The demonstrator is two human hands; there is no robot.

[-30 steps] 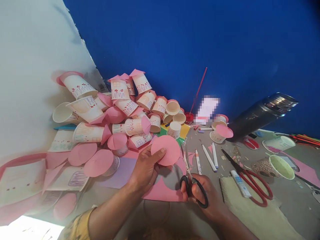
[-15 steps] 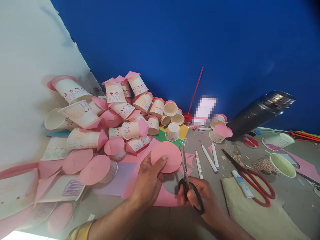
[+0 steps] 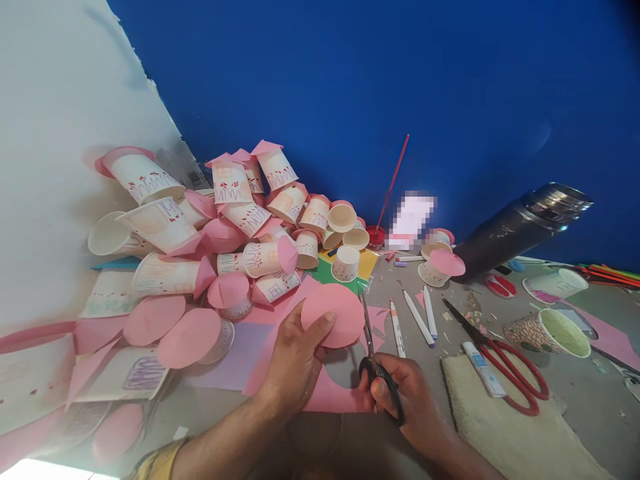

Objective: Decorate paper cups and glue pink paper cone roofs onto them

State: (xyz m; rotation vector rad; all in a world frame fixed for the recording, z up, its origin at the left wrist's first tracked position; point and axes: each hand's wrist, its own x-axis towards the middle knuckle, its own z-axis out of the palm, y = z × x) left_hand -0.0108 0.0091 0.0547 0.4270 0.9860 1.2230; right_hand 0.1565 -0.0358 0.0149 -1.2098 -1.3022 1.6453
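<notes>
My left hand (image 3: 294, 363) pinches a pink paper circle (image 3: 334, 315), thumb on top, and holds it just above the table. The circle is still joined at its lower edge to a pink paper sheet (image 3: 325, 395) with a round cut-out. My right hand (image 3: 406, 400) grips black-handled scissors (image 3: 376, 357), fingers through the loops. The blades point up along the circle's right edge and look nearly shut.
A heap of decorated paper cups with pink paper lids (image 3: 240, 220) fills the left and back. Markers (image 3: 417, 317), red-handled scissors (image 3: 500, 363), a glue tube (image 3: 481, 369), a patterned cup (image 3: 550, 332) and a dark flask (image 3: 520, 227) lie to the right. A blue wall stands behind.
The scissors have slid a little left and closer along the circle's edge, and the blades have come closer together. My left hand keeps its hold on the pink circle.
</notes>
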